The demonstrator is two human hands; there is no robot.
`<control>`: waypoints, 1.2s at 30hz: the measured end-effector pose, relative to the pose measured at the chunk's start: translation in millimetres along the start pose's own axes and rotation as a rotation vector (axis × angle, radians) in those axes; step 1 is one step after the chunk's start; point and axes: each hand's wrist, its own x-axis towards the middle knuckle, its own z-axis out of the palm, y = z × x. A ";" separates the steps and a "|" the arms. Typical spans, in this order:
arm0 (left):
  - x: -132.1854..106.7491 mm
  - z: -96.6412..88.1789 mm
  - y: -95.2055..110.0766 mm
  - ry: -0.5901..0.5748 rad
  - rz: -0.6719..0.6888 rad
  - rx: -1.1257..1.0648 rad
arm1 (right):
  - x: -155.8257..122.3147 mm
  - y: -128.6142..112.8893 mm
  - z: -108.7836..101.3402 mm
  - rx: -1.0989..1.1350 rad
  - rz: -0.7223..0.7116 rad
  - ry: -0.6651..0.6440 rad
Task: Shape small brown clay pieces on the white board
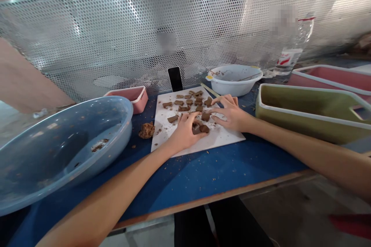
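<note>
Several dark brown chunks (198, 108) lie in loose rows on a white board (162, 144), with crumbs scattered among them. My left hand (185, 133) rests at the board's near middle, its thumb and index finger curved apart around a small brown chunk (204, 128) that lies by the thumb. What is under its other fingers is hidden. From the right, my right hand (231, 115) reaches in with spread fingers. Its fingertips are close to one chunk (208, 101) at the board's right side, and its thumb is beside another chunk (205, 116). I cannot tell whether they touch.
A big blue basin (116, 104) stands left, near a pink container (139, 102) and a brown crumbly lump (146, 130). Behind are a phone (175, 79), a stick (210, 90) and a white basin (232, 87). An olive bin (290, 117) and a plastic bottle (291, 56) stand right.
</note>
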 end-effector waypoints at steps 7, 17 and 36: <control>-1.6 1.3 -2.5 0.000 -0.008 -0.018 | -0.5 -1.8 -5.1 -0.001 -0.105 0.037; -1.7 3.7 -5.0 0.026 0.014 -0.002 | -2.7 7.4 -5.9 -0.014 -0.301 0.047; -2.1 1.9 -0.9 0.029 0.030 0.004 | -2.8 3.0 -7.5 -0.083 -0.278 -0.032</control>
